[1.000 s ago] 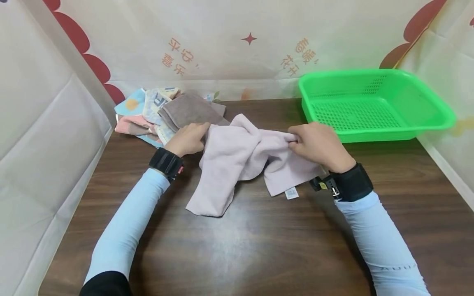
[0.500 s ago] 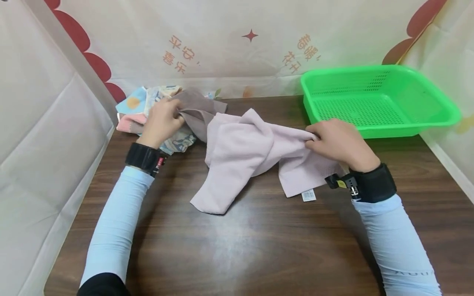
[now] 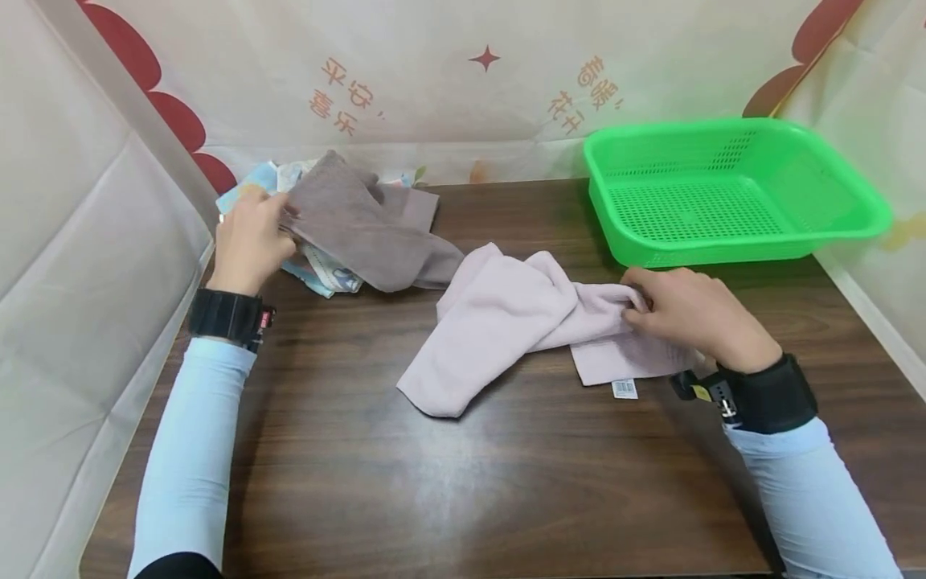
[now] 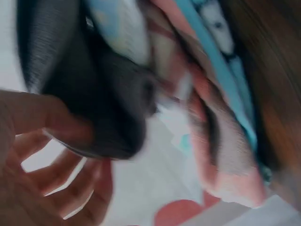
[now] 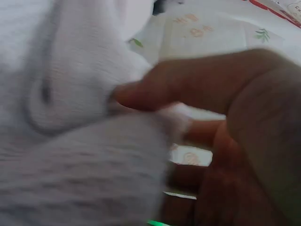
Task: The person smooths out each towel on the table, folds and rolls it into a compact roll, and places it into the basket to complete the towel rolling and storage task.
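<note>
A grey towel (image 3: 376,233) is stretched from the pile at the back left, and my left hand (image 3: 251,241) pinches its left edge between thumb and fingers. In the left wrist view the grey towel (image 4: 113,89) looks dark and hangs from that grip. Further right a pale pink towel (image 3: 499,322) lies crumpled across the middle of the table, a white label (image 3: 624,389) showing at its lower edge. My right hand (image 3: 702,314) pinches its right end; the right wrist view shows the thumb (image 5: 141,96) on the pink towel (image 5: 84,141).
Under and behind the grey towel lie patterned cloths (image 3: 318,273) in blue, white and pink. A green perforated basket (image 3: 731,251) stands at the back right of the wooden table (image 3: 405,498). White printed sheeting (image 3: 434,96) walls the back and sides.
My left hand let go of the pink towel, moved left to the grey towel and pulled its edge leftward. My right hand drew the pink towel right and toward me.
</note>
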Demonstrator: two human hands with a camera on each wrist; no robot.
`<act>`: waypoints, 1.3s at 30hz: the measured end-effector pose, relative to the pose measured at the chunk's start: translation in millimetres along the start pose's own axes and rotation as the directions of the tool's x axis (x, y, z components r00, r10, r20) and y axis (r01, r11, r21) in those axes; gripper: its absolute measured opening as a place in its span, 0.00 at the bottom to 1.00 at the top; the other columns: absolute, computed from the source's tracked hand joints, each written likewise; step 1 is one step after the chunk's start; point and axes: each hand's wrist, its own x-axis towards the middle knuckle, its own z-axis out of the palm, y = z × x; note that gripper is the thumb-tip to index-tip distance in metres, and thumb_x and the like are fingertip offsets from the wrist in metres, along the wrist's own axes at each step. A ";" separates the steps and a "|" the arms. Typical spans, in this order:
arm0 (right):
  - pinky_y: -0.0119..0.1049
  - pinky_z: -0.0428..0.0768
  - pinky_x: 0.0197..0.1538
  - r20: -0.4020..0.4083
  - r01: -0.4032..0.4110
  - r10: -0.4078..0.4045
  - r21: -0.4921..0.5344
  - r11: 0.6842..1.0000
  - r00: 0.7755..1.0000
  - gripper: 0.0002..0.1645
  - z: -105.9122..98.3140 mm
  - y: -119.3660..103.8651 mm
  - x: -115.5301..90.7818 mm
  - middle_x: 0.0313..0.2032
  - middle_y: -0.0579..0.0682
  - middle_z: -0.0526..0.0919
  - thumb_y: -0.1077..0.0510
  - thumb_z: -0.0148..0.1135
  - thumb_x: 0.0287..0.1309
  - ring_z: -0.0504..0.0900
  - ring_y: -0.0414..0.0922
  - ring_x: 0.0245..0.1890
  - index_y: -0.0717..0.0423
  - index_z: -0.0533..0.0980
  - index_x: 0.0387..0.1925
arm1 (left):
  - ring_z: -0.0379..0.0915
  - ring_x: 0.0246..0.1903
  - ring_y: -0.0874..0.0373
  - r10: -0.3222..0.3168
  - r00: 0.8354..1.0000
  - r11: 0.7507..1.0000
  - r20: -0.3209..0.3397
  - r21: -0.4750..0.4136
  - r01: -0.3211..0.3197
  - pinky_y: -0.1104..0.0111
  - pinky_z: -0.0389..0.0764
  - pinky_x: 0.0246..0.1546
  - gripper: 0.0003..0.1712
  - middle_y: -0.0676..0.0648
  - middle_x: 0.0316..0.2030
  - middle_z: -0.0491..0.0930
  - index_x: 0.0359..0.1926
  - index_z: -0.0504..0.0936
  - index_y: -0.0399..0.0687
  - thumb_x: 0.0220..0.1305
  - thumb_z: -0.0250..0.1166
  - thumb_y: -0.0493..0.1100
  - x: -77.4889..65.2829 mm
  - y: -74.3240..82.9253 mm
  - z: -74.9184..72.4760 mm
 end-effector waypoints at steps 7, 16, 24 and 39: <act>0.47 0.71 0.27 0.044 -0.074 0.072 0.035 0.997 0.996 0.23 17.5 12.9 -12.8 0.29 0.49 0.79 0.44 0.71 0.59 0.77 0.50 0.30 0.53 0.75 0.47 | 0.78 0.34 0.41 0.343 0.937 0.938 -0.061 0.082 -0.337 0.49 0.76 0.26 0.10 0.40 0.37 0.82 0.39 0.82 0.42 0.55 0.66 0.39 -41.4 83.4 14.9; 0.32 0.65 0.28 -0.317 0.165 -0.111 0.146 0.975 0.942 0.12 22.9 19.3 -21.9 0.23 0.43 0.76 0.65 0.74 0.55 0.68 0.39 0.23 0.49 0.80 0.36 | 0.79 0.26 0.50 0.571 0.787 0.812 0.232 -0.023 -0.583 0.58 0.78 0.21 0.12 0.49 0.22 0.79 0.28 0.74 0.47 0.69 0.62 0.44 -89.0 157.6 59.9; 0.25 0.69 0.28 -0.326 0.081 0.082 0.455 0.887 0.942 0.10 -15.8 31.7 -55.1 0.29 0.33 0.81 0.64 0.69 0.62 0.74 0.32 0.24 0.46 0.83 0.40 | 0.71 0.23 0.54 0.428 0.851 0.902 0.304 -0.084 -0.423 0.58 0.72 0.23 0.10 0.52 0.21 0.71 0.30 0.70 0.50 0.64 0.59 0.48 -64.7 112.6 -8.0; 0.60 0.77 0.38 -0.052 -0.163 0.163 0.013 0.987 0.985 0.24 5.5 111.3 -62.0 0.44 0.69 0.84 0.48 0.63 0.69 0.83 0.65 0.39 0.62 0.74 0.54 | 0.64 0.18 0.57 0.143 0.828 0.978 0.542 0.051 -0.202 0.65 0.60 0.19 0.14 0.54 0.16 0.65 0.20 0.69 0.55 0.58 0.62 0.46 -102.3 29.5 -28.7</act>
